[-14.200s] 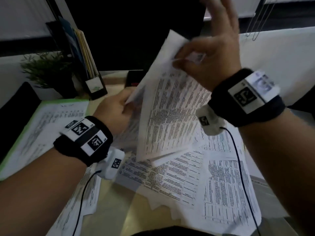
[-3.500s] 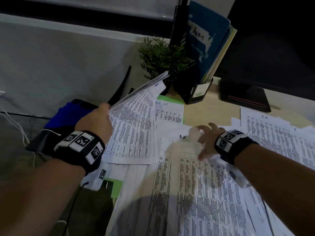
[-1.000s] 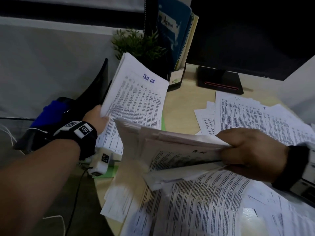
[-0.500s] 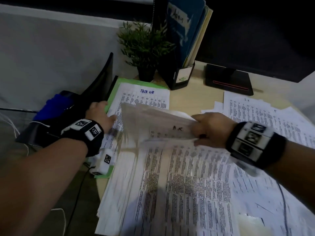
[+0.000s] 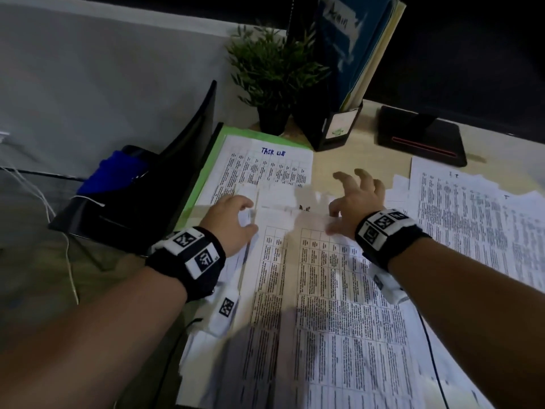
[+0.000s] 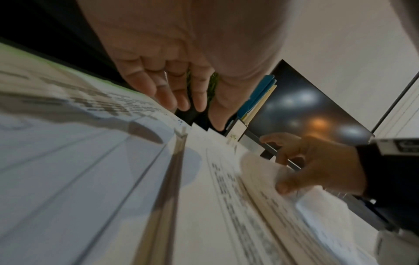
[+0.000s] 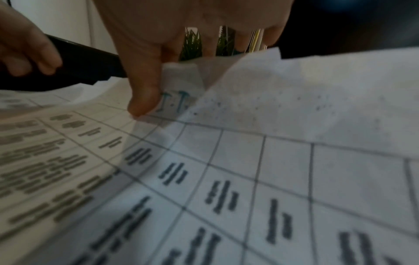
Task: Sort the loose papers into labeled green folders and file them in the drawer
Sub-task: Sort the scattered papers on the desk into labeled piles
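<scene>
An open green folder (image 5: 213, 160) lies at the desk's left edge with a sheet headed "Task List" (image 5: 267, 169) on it. In front of it is a thick stack of printed table sheets (image 5: 324, 305). My left hand (image 5: 247, 216) hovers at the stack's upper left corner. Its fingers (image 6: 179, 100) hang loosely curled above the paper and hold nothing. My right hand (image 5: 348, 199) is over the stack's top edge with fingers spread. Its thumb (image 7: 142, 95) touches the corner of a lifted, blurred sheet (image 7: 260, 89).
More loose papers (image 5: 477, 219) spread at the right. At the back stand a potted plant (image 5: 271, 72), a black file holder with a blue folder (image 5: 351, 54) and a black monitor base (image 5: 421, 140). A black chair with a blue item (image 5: 124, 169) is left of the desk.
My right hand has let go of the bundle it gripped, which now lies on the stack, and its fingers have spread. My left hand has moved from the folder's edge to the stack's corner.
</scene>
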Action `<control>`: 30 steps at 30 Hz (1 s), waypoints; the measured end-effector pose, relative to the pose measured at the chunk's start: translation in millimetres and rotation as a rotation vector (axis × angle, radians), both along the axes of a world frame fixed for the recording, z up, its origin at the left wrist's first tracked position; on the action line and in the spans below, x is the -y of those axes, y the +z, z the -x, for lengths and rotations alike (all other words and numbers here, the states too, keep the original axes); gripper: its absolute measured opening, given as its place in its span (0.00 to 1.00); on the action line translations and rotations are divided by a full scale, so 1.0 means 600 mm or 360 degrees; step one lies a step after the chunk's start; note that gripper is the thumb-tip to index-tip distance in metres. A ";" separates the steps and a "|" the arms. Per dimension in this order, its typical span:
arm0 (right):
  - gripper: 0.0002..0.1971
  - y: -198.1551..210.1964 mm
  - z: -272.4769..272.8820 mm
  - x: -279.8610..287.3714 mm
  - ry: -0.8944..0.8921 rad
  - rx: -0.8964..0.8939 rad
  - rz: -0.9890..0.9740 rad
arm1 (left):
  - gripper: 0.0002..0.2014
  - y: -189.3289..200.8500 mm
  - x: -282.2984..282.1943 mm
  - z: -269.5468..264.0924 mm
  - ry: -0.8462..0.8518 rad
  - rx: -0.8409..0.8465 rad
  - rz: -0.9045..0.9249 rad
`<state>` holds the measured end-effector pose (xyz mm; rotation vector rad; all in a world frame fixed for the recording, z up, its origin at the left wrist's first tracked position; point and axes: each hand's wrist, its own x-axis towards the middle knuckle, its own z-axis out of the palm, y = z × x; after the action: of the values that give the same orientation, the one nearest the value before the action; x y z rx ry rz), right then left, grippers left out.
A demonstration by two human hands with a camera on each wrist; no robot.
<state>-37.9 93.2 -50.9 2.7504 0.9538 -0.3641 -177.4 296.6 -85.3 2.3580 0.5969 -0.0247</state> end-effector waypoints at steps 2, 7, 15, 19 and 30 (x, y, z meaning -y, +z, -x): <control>0.11 0.000 0.005 0.002 -0.0018 0.0021 -0.0024 | 0.22 -0.010 0.008 0.007 -0.0031 -0.0098 0.0021; 0.14 -0.006 -0.004 0.022 -0.0419 -0.0565 -0.0199 | 0.35 -0.023 0.020 0.021 -0.0254 -0.0450 -0.0135; 0.17 -0.006 -0.010 0.064 -0.0630 -0.0656 -0.0199 | 0.36 -0.023 0.026 0.022 -0.0254 -0.0488 -0.0187; 0.18 -0.012 -0.001 0.062 -0.0446 -0.0527 -0.0205 | 0.38 -0.024 0.012 0.024 -0.0245 -0.0519 -0.0040; 0.22 -0.034 0.021 0.146 -0.0710 -0.0090 -0.0606 | 0.33 -0.021 0.034 -0.007 -0.0241 -0.0771 -0.0507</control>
<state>-50.7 5.4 -71.4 3.3169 0.4423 -0.3595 -173.4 276.4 -98.1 2.7199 0.6859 -0.6258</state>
